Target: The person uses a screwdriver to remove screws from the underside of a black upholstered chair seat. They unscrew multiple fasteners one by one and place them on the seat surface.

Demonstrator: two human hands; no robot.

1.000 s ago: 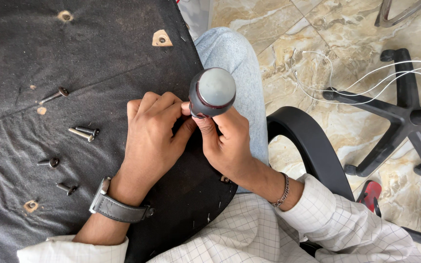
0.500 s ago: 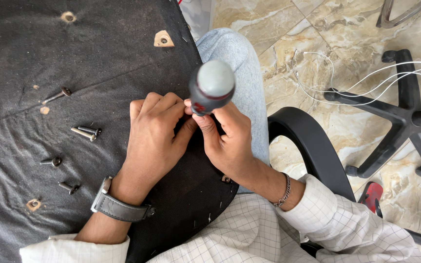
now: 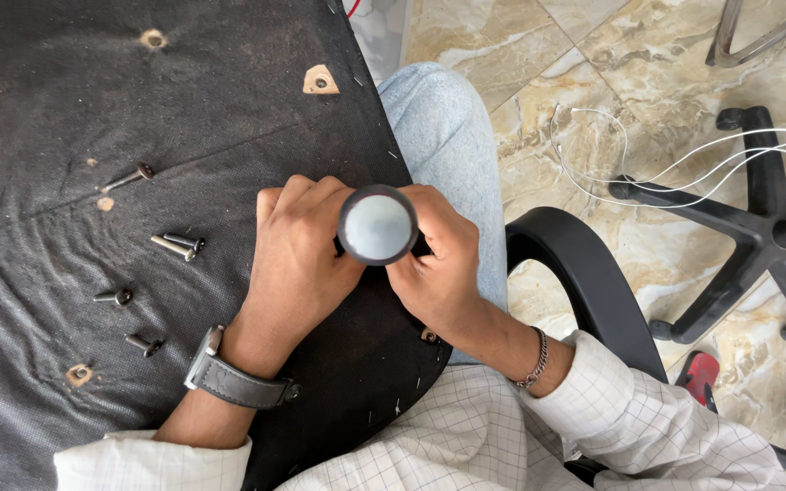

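Two hands grip one screwdriver at frame centre, upright over the black seat underside. Left hand and right hand have fingers clamped around its shaft. Step judged: driving a screw; next, steady downward pressure. Loose bolts lie left.

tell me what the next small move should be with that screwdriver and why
Probably press down and begin turning. The screwdriver stands nearly upright, its round handle end facing the camera, with the left hand and right hand closed around it at the edge of the black seat underside. The tip is hidden.
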